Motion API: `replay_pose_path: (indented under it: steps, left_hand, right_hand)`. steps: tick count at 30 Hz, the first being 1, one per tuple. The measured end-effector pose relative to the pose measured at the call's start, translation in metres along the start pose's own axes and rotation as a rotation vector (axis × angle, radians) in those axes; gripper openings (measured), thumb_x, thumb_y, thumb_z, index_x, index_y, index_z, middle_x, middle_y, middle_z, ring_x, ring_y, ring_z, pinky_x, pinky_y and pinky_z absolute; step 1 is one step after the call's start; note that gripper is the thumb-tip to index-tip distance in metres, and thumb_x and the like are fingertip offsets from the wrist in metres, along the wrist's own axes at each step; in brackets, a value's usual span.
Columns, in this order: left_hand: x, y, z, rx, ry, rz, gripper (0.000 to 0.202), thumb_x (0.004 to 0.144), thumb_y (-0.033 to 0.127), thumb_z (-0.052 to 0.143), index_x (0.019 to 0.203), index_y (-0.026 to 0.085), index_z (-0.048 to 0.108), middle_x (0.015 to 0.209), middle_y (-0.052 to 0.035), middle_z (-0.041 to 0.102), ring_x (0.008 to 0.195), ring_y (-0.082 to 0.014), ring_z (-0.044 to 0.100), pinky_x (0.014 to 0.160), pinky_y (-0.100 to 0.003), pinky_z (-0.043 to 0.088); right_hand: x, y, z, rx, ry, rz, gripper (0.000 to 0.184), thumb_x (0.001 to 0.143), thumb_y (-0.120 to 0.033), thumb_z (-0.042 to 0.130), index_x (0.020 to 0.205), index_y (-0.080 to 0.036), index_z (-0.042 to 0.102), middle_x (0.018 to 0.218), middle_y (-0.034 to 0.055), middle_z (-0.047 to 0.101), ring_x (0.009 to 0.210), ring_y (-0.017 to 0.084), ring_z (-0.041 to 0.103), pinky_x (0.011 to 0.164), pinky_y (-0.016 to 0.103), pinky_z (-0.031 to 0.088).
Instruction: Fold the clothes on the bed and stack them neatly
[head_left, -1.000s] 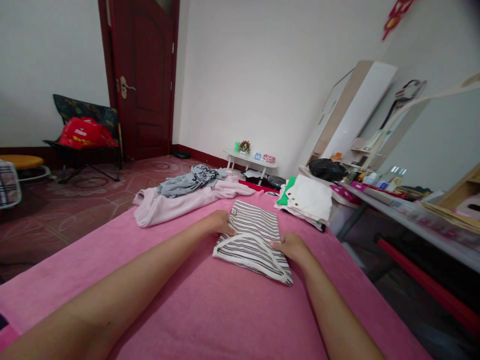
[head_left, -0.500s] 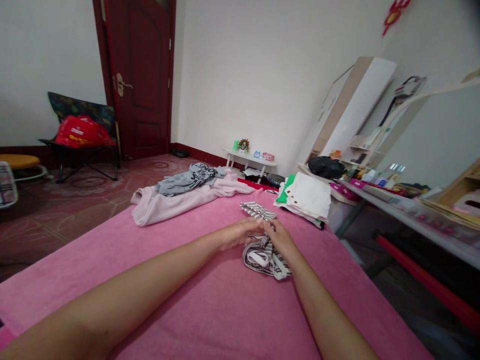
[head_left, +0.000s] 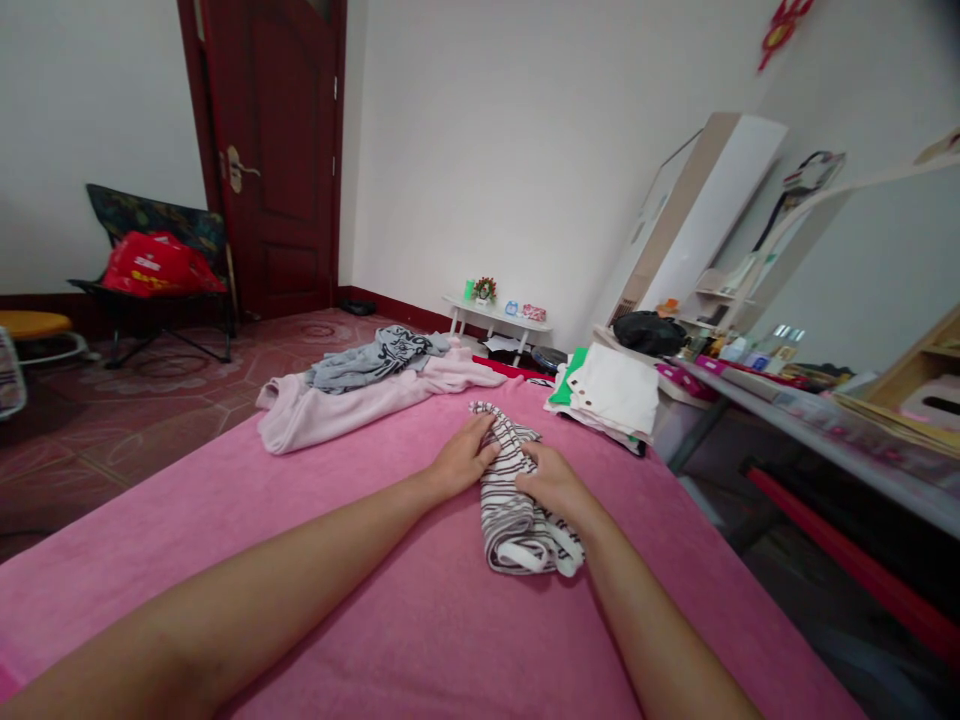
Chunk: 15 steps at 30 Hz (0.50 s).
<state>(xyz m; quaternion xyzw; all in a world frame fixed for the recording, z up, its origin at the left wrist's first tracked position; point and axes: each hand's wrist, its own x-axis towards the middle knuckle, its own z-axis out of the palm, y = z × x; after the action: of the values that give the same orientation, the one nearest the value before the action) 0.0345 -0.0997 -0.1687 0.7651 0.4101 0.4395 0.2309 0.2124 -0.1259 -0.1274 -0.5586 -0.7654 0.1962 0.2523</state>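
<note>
A black-and-white striped garment [head_left: 514,505] lies folded into a narrow strip on the pink blanket [head_left: 360,560]. My left hand [head_left: 461,458] rests on its left side near the top, fingers stretched out flat. On its right side sits my right hand [head_left: 551,482], pressing down with the fingers curled over the cloth.
A pale pink garment [head_left: 352,405] with a grey top [head_left: 375,360] on it lies at the far left of the bed. A stack of folded white and green clothes [head_left: 611,395] sits at the far right. A cluttered desk [head_left: 787,395] runs along the right.
The striped garment was a wide flat rectangle a second ago. Both hands came together and folded it lengthwise into a narrow strip, then settled on it.
</note>
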Motion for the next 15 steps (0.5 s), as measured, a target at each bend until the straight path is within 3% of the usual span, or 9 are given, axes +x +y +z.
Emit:
replay_pose_path:
  steps: [2,4,7,9,11,15]
  left_hand:
    - [0.0,0.0,-0.006,0.072,-0.024,0.082,0.062,0.091,0.037,0.045,0.146,0.013,0.029,0.153,-0.0105,0.026,0.141,-0.0209,0.022,0.117,-0.035,0.017]
    - [0.0,0.0,-0.009,0.104,-0.104,0.122,0.059,0.094,0.041,0.038,0.147,0.016,0.029,0.155,-0.0068,0.021,0.143,-0.0193,0.017,0.118,-0.035,0.014]
    - [0.002,-0.001,-0.008,0.103,-0.236,0.145,0.052,0.097,0.042,0.031,0.142,0.019,0.038,0.15,-0.0048,0.034,0.14,-0.0178,0.026,0.117,-0.035,0.017]
    - [0.002,-0.002,-0.006,0.077,-0.247,0.169,0.052,0.096,0.043,0.032,0.14,0.018,0.041,0.146,-0.0065,0.041,0.136,-0.0194,0.034,0.116,-0.037,0.022]
    - [0.003,-0.002,-0.003,0.039,-0.186,0.178,0.053,0.095,0.045,0.034,0.139,0.016,0.042,0.145,-0.0093,0.042,0.134,-0.0218,0.037,0.114,-0.039,0.025]
    - [0.013,-0.007,-0.003,-0.007,-0.02,0.1,0.055,0.094,0.045,0.036,0.139,0.013,0.039,0.143,-0.0123,0.044,0.13,-0.0228,0.042,0.111,-0.038,0.031]
  right_hand:
    - [-0.004,-0.009,-0.001,-0.063,-0.072,-0.045,0.034,0.064,-0.012,0.056,0.096,-0.02,0.066,0.089,0.0014,0.071,0.08,0.02,0.063,0.07,0.025,0.045]
    - [-0.008,-0.017,0.002,-0.183,-0.073,-0.032,0.035,0.066,-0.014,0.057,0.1,-0.021,0.063,0.092,0.0031,0.071,0.083,0.021,0.064,0.071,0.026,0.044]
    - [-0.012,-0.024,0.012,-0.292,-0.011,0.012,0.037,0.074,-0.028,0.059,0.11,-0.02,0.058,0.105,0.0084,0.069,0.092,0.025,0.063,0.075,0.029,0.043]
    - [-0.014,-0.023,0.02,-0.278,0.039,0.008,0.039,0.078,-0.036,0.056,0.113,-0.018,0.057,0.108,0.0113,0.067,0.094,0.027,0.063,0.077,0.032,0.043]
    - [-0.013,-0.018,0.026,-0.16,0.077,-0.015,0.034,0.079,-0.036,0.055,0.107,-0.017,0.061,0.102,0.0104,0.069,0.092,0.026,0.063,0.077,0.033,0.044]
    - [-0.007,-0.009,0.023,0.392,0.116,-0.045,0.035,0.078,-0.044,0.055,0.092,-0.015,0.068,0.088,0.0063,0.072,0.083,0.023,0.064,0.073,0.032,0.048]
